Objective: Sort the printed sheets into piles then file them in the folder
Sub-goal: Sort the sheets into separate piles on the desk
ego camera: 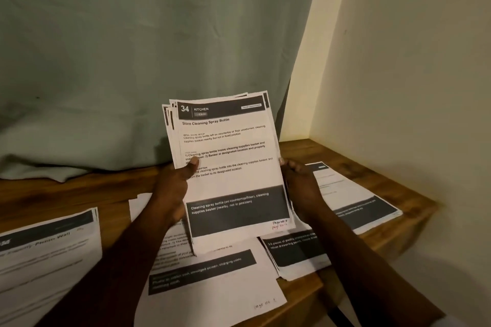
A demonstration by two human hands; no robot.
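Holding stack of sheets (228, 164): gripped by left hand (172, 191), thumb in front, and by right hand (300, 188) at opposite edge; seemingly four piles (212, 281) beneath.

L hand (172, 194) & R hand (300, 188) were bare. Back from each wrist ran a bare forearm, L forearm (119, 260) & R forearm (358, 260), uncovered as far as seen. L thumbnail (194, 160) was short, pale.

Fanned stack of printed sheets (228, 162), upright, "34 KITCHEN" page foremost, above perhaps four flat piles (212, 281).
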